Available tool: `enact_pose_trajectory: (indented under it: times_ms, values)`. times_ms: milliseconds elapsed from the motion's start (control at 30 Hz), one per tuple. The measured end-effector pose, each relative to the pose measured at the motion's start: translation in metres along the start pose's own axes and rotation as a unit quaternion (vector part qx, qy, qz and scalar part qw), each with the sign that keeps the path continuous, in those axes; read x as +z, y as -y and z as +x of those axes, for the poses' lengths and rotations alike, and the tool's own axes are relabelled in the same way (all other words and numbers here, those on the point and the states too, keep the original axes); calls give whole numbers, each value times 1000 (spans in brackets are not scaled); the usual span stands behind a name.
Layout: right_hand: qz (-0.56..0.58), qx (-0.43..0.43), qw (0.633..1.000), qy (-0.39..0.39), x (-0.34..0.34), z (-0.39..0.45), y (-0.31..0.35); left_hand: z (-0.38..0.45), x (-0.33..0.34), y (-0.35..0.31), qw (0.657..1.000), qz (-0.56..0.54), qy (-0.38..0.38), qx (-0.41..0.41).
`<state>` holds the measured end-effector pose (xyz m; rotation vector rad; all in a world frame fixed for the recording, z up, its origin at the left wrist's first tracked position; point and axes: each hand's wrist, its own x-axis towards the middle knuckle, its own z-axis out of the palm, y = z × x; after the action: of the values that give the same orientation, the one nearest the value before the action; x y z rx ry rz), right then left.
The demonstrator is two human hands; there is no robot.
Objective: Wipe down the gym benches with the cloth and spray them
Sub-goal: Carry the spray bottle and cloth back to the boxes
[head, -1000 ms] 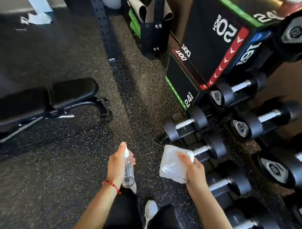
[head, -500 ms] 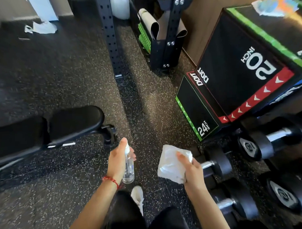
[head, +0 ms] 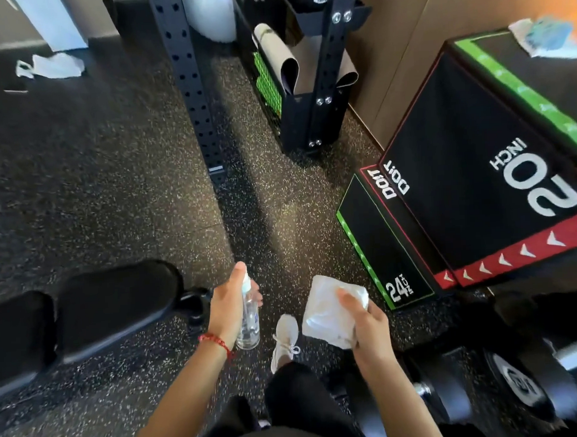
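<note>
My left hand (head: 228, 307) grips a small clear spray bottle (head: 248, 321) upright, its white nozzle near my thumb. My right hand (head: 366, 323) holds a folded white cloth (head: 326, 311) at waist height, to the right of the bottle. A black padded gym bench (head: 97, 310) lies at the lower left, its seat pad end just left of my left hand, with a second pad section at the far left edge. My white shoe (head: 285, 339) steps forward between my hands.
A black perforated rack upright (head: 187, 87) rises ahead. Behind it stands a storage rack with rolled mats (head: 295, 77). A black plyo box (head: 469, 192) fills the right. Dumbbells (head: 522, 383) lie at lower right. Crumpled paper (head: 56, 66) lies on the speckled floor (head: 93, 179).
The view has moved forward and tilted up. The bench now sits closer beside my left hand, and most dumbbells have slid out of view. Both hands keep their holds.
</note>
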<state>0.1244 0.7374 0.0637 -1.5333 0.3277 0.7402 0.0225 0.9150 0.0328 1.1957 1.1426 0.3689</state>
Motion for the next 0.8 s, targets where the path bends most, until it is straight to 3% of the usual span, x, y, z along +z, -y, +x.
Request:
enact_pose_trajectory:
  times_ms: [400,800]
  values:
    - [50,-21,998,6,37,140,134,125,115,-124,998,38,27,32]
    - [124,-36,986,-110,39,243,209,247,238,-199,972,140,176,64]
